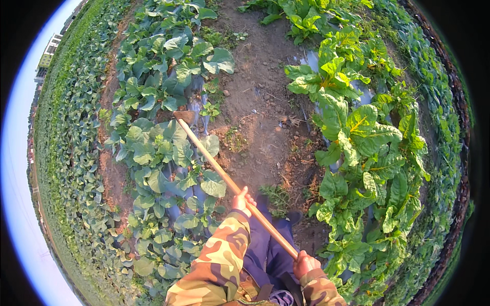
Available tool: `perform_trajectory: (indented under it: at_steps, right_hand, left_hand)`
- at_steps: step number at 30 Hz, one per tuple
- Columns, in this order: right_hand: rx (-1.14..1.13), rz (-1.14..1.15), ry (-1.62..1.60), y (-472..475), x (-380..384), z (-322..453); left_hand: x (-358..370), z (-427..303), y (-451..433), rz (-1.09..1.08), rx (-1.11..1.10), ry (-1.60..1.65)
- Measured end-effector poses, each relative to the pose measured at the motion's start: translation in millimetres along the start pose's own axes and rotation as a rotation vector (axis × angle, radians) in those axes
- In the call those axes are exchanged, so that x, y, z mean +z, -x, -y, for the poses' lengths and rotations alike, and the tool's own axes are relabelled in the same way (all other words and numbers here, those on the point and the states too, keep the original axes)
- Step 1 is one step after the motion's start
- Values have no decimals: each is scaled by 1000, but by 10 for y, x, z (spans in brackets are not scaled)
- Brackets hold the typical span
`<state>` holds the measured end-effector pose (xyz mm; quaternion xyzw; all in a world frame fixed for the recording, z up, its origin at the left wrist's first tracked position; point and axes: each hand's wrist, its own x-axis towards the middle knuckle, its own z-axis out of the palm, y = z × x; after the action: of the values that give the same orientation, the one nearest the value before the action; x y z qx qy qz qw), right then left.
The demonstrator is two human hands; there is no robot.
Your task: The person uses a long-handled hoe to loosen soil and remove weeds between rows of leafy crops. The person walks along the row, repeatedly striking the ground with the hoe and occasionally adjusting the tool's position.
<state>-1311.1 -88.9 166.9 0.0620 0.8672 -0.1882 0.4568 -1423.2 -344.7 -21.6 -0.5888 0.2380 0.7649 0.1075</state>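
Note:
A long wooden handle (216, 166) runs diagonally from the lower right to the upper left, with a brownish hoe-like head (185, 116) at its far end. That head lies among broad-leaved, blue-green plants (143, 147), and its lower edge is partly hidden. My left hand (243, 202) grips the handle around its middle, thumb along the wood. Close to my waist, my right hand (305, 264) is closed around the near end. Both sleeves are camouflage cloth.
Bare soil (264, 99) forms a path between the rows, with small weeds (276, 197) near my feet. Yellow-veined leafy chard (360, 126) grows on the right. Plastic mulch film (197, 91) shows under the left plants. Further crop rows and a building (48, 55) lie left.

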Motion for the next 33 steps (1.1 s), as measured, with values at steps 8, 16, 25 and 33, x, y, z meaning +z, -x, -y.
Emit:
perform_trajectory:
  at_steps: [8,16,25,33]
  right_hand:
    - [17,13,21,-15,-6,-52]
    - [6,41,14,-14,56,-1]
    - [-14,-45,43,231,47,-99]
    - [165,32,107,706,142,-560]
  left_hand:
    - [-17,173,-85,-18,-56,6]
    - [-41,173,-56,-61,14,-16]
    - [-40,269,154,-52,25,29]
    - [-130,796,595,-24,-153,12]
